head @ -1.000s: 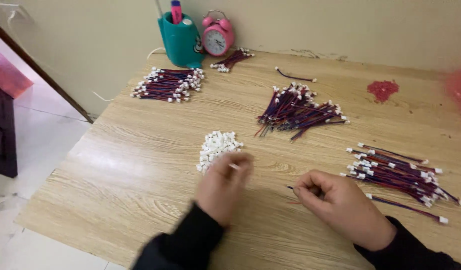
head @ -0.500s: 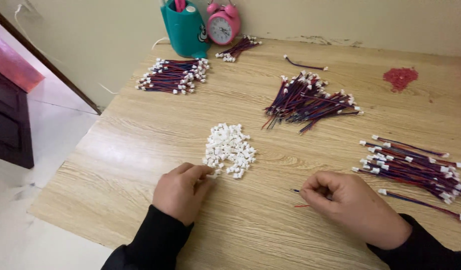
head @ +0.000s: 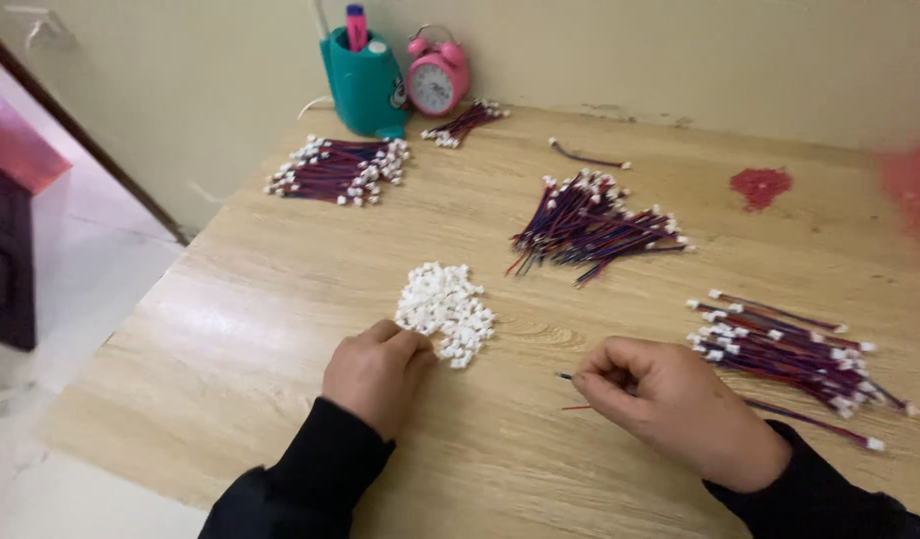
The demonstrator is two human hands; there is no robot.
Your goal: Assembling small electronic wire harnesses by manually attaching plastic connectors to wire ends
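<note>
Just above the curled, empty-looking left hand (head: 375,371) lay the white connector pile (head: 446,311); lower right, the right hand (head: 679,409) pinched a wire (head: 568,377) pointing left.

both hands (head: 378,371) (head: 669,404) low, fingers curled

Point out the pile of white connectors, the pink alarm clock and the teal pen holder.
pile of white connectors (head: 445,309), head view, middle of the heap.
pink alarm clock (head: 438,85), head view, dial face.
teal pen holder (head: 365,92), head view, front wall.
</note>
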